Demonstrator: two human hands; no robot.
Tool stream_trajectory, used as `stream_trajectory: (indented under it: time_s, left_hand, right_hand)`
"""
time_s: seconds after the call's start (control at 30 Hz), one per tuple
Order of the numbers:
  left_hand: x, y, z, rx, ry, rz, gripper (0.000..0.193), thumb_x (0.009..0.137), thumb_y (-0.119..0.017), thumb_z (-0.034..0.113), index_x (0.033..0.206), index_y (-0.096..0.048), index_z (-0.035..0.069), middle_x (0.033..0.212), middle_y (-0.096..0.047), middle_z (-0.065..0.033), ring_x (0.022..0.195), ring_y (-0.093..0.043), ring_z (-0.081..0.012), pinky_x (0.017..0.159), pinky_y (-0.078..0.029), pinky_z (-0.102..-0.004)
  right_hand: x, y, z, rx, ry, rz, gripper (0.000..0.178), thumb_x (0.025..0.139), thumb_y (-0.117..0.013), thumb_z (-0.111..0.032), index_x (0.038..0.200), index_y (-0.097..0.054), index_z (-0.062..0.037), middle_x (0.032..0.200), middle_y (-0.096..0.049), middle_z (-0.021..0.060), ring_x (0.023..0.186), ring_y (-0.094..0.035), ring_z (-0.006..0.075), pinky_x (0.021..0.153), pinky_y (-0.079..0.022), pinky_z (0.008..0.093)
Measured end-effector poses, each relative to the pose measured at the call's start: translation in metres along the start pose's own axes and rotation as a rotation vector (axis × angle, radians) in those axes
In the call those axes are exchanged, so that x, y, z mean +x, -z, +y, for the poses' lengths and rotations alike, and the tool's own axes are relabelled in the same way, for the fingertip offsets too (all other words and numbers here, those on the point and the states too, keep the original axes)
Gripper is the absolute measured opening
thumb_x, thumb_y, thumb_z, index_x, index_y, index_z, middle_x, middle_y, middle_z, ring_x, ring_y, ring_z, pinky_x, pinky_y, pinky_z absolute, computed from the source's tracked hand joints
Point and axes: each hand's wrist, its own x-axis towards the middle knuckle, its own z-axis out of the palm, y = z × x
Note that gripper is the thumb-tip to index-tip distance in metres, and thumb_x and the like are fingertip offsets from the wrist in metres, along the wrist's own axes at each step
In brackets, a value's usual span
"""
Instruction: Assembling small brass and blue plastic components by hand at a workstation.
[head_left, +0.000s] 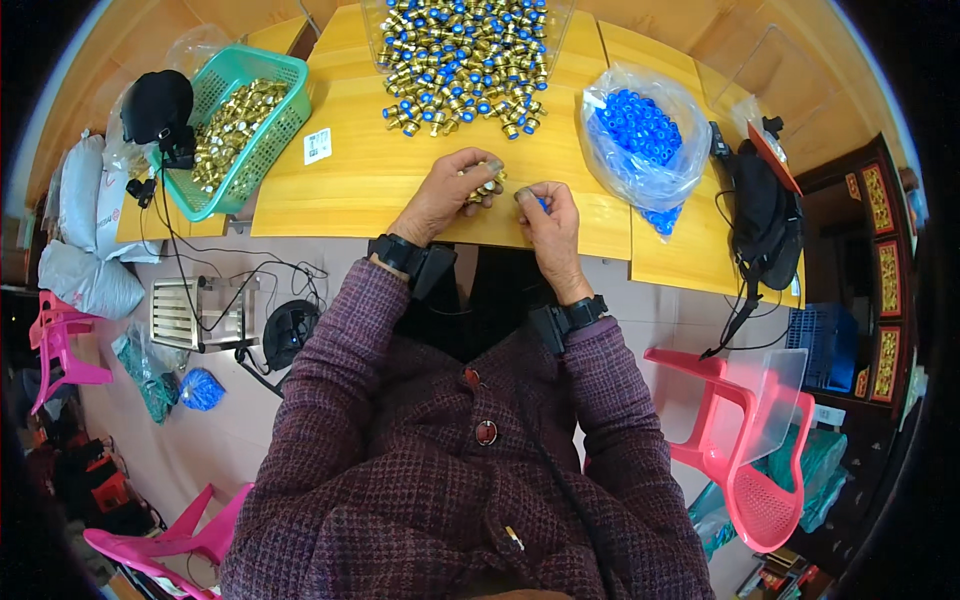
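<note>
Over the near edge of the yellow wooden table [370, 205], my left hand [445, 192] is closed around several brass fittings [484, 188], which show between its thumb and fingers. Just to the right, my right hand [553, 222] pinches a small blue cap [543, 204], mostly hidden by the fingers. The two hands are close together but apart. Beyond them lies a large heap of brass fittings with blue caps [455, 70], spilling out of a clear tray. On the right, an open clear plastic bag [597, 165] holds many loose blue caps [640, 125].
A green plastic basket [290, 110] of brass fittings stands at the left, with a black cap [158, 105] beside it. A white label [317, 146] lies on the table. At the right edge are a black bag [765, 215] and, below, a pink chair [735, 430]. Cables [255, 270] trail at left.
</note>
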Motion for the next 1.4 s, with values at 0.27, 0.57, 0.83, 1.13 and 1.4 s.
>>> stream_trajectory:
  time_s: [0.27, 0.57, 0.83, 1.13, 1.4]
  left_hand:
    - [0.001, 0.006, -0.004, -0.089, 0.032, 0.008, 0.021, 0.096, -0.059, 0.021, 0.111, -0.062, 0.007, 0.085, -0.061, -0.0015, 0.069, -0.056, -0.0081, 0.049, -0.039, -0.0191]
    - [-0.001, 0.006, 0.000, -0.058, 0.030, -0.033, 0.022, 0.097, -0.057, 0.021, 0.111, -0.062, 0.005, 0.084, -0.060, -0.0022, 0.066, -0.056, -0.0084, 0.047, -0.037, -0.0187]
    - [0.001, 0.006, 0.000, -0.084, 0.026, -0.047, 0.023, 0.096, -0.058, 0.023, 0.110, -0.062, 0.005, 0.083, -0.060, -0.0018, 0.066, -0.056, -0.0076, 0.048, -0.037, -0.0180]
    - [-0.006, 0.003, 0.004, -0.057, 0.043, 0.003, 0.023, 0.096, -0.059, 0.024, 0.109, -0.063, 0.005, 0.083, -0.060, -0.0012, 0.067, -0.055, -0.0076, 0.050, -0.038, -0.0185]
    - [0.002, 0.014, -0.015, 0.465, -0.693, 0.062, 0.022, 0.094, -0.060, 0.022, 0.108, -0.063, 0.005, 0.084, -0.062, -0.0026, 0.067, -0.057, -0.0089, 0.050, -0.040, -0.0190]
  right_hand:
    - [0.006, 0.004, -0.028, 0.121, -0.142, 0.034, 0.014, 0.094, -0.058, -0.013, 0.104, -0.057, -0.0025, 0.078, -0.057, 0.0008, 0.066, -0.051, 0.0073, 0.059, -0.041, 0.0217]
    - [0.097, 0.077, -0.072, -0.396, 0.188, 0.274, 0.015, 0.096, -0.058, -0.019, 0.097, -0.062, -0.0046, 0.073, -0.058, 0.0000, 0.059, -0.051, 0.0069, 0.054, -0.042, 0.0224]
    - [0.132, 0.123, -0.073, -0.966, 0.561, 0.360, 0.017, 0.092, -0.056, -0.014, 0.094, -0.063, 0.0013, 0.094, -0.067, 0.0214, 0.088, -0.064, 0.0320, 0.080, -0.050, 0.0410]
    - [0.044, 0.021, -0.106, -1.122, 0.940, 0.209, 0.018, 0.085, -0.061, -0.002, 0.102, -0.061, 0.0028, 0.109, -0.062, 0.0216, 0.107, -0.058, 0.0389, 0.088, -0.048, 0.0438]
    - [-0.021, -0.047, -0.146, -0.608, 0.887, -0.363, 0.015, 0.086, -0.060, 0.002, 0.100, -0.059, 0.0029, 0.100, -0.062, 0.0188, 0.093, -0.063, 0.0353, 0.083, -0.050, 0.0367]
